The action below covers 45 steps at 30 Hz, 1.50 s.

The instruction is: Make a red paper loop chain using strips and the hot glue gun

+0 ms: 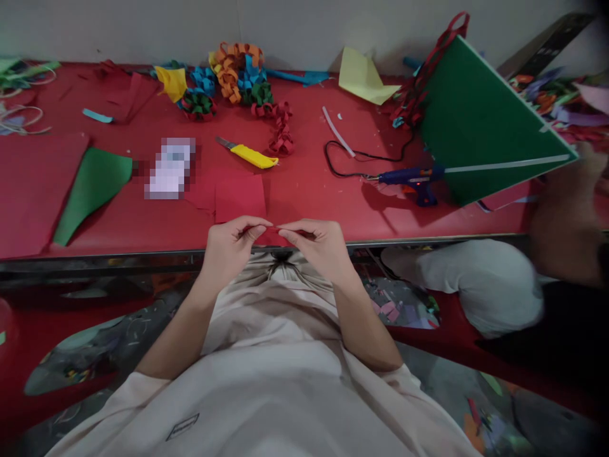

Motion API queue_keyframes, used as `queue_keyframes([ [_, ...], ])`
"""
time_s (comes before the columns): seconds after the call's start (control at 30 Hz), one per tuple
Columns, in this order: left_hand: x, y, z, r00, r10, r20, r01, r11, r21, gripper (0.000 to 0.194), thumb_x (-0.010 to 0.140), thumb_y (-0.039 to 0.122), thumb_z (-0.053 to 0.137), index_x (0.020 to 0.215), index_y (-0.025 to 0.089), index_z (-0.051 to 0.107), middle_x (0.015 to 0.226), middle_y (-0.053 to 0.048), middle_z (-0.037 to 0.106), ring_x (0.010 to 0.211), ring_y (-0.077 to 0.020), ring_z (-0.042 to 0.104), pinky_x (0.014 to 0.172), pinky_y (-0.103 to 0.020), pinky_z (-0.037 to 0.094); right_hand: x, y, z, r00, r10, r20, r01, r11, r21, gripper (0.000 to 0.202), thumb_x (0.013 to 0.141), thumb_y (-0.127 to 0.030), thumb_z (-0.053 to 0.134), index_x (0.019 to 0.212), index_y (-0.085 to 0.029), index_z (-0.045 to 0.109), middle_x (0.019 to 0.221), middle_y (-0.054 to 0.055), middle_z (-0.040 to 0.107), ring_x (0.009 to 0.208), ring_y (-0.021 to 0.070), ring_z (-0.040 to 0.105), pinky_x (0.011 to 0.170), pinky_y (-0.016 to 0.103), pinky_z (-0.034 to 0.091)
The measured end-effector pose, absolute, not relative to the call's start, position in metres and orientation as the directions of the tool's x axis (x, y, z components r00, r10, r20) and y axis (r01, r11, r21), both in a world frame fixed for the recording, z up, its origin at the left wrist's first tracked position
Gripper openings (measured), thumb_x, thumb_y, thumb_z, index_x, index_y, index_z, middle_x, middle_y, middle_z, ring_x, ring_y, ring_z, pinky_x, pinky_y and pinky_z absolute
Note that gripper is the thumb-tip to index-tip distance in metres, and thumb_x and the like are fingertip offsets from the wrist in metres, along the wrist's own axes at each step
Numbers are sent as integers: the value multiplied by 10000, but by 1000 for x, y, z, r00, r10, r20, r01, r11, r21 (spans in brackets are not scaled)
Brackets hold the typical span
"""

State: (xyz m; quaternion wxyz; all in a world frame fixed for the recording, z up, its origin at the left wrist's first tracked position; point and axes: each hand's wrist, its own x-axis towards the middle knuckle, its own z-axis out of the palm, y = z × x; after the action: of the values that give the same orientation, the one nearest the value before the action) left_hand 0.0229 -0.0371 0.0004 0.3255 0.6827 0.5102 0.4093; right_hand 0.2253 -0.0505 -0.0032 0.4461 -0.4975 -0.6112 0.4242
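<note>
At the far left of the red, smooth-topped table [304, 197], thin pale loops [28, 119] lie among paper scraps. Nearer, a large flat red sheet [35, 190] reaches the near edge, with a curved-sided piece of green paper [95, 190] just to its right. Beyond them lies a short light-blue strip [98, 116]. Next comes a pale rectangular object [171, 168], pixelated, so any writing on it cannot be read.

Farther back, a bent yellow scrap [172, 82] sits beside a curly paper-link chain [233, 73] in orange, blue, green and red. The person's left hand [231, 251] is at the near edge, thumb and forefinger pinching a narrow piece of red paper [273, 230]. Just beyond lies a squarish red sheet [242, 193], and past it a utility knife [254, 155] with a yellow plastic handle, its metal blade out to the left. The right hand [323, 241] pinches the same narrow piece from its other end, between thumb and fingers.

To the right are a translucent rod [339, 131], a creased pale-yellow sheet [364, 76] far back, and a dark-blue glue gun [413, 178] with a black cord. Its small red light glows beside a tilted, pale-edged green panel [480, 120]. At the near right is another person's light-trousered knee [499, 285].
</note>
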Motion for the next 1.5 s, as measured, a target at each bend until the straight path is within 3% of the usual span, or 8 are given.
queue_keyframes([
  [0.13, 25, -39, -2, 160, 958, 237, 463, -285, 839, 221, 932, 405, 716, 972, 212, 816, 868, -25, 809, 718, -150, 719, 704, -234, 572, 226, -50, -1, -103, 985, 135, 269, 159, -950, 210, 908, -360, 721, 987, -213, 848, 953, 49, 837, 843, 197, 759, 783, 288, 563],
  [0.33, 29, -42, 3, 150, 944, 294, 449, -330, 831, 217, 923, 414, 729, 904, 216, 814, 847, -17, 805, 736, -159, 732, 700, -230, 569, 227, -52, 4, -154, 973, 174, 273, 211, -939, 244, 933, -402, 699, 974, -214, 850, 923, 32, 837, 811, 184, 750, 753, 267, 549],
  [0.6, 17, -41, 9, 260, 927, 270, 484, -367, 794, 366, 1065, 432, 506, 1183, 228, 786, 886, -33, 804, 555, -119, 612, 544, -221, 462, 237, -47, -2, -149, 979, 141, 235, 174, -956, 269, 953, -387, 675, 1071, -216, 845, 931, 46, 839, 740, 181, 765, 640, 247, 529],
  [0.7, 11, -39, 9, 374, 875, 308, 430, -458, 778, 371, 1022, 461, 611, 1301, 247, 728, 1059, -66, 800, 772, -154, 720, 691, -232, 552, 239, -46, -4, -148, 987, 61, 100, 76, -992, 300, 948, -424, 671, 1061, -196, 830, 860, 39, 815, 606, 167, 760, 538, 229, 499],
  [0.8, 8, -36, 9, 466, 757, 458, 368, -637, 678, 299, 902, 417, 792, 1154, 256, 783, 1240, -88, 751, 1108, -215, 722, 970, -296, 564, 240, -46, -3, -130, 991, 11, 41, 17, -999, 304, 926, -441, 697, 1028, -183, 821, 798, 35, 791, 582, 180, 761, 508, 231, 497],
  [1.07, 17, -34, 7, 330, 704, 629, 370, -710, 599, 53, 910, 243, 788, 953, 216, 803, 1038, -54, 790, 951, -162, 750, 893, -267, 588, 239, -48, 4, -184, 983, 22, 42, 31, -999, 294, 956, -422, 655, 1045, -179, 797, 764, 15, 786, 651, 157, 757, 644, 241, 573],
  [1.3, 19, -33, 3, 350, 689, 635, 343, -725, 597, 123, 893, 223, 804, 1016, 222, 802, 1098, -61, 782, 1013, -170, 743, 931, -277, 585, 234, -45, 0, -153, 988, 13, -78, 1, -997, 245, 808, -345, 819, 973, -170, 773, 761, -1, 767, 611, 137, 732, 633, 233, 574],
  [1.5, 22, -36, 7, 379, 655, 653, 300, -755, 583, 154, 859, 227, 835, 1011, 229, 810, 1144, -66, 768, 1010, -179, 747, 930, -287, 599, 235, -48, 6, -176, 983, 47, -42, 41, -998, 206, 852, -292, 756, 1014, -165, 756, 699, -28, 718, 566, 103, 671, 609, 223, 563],
])
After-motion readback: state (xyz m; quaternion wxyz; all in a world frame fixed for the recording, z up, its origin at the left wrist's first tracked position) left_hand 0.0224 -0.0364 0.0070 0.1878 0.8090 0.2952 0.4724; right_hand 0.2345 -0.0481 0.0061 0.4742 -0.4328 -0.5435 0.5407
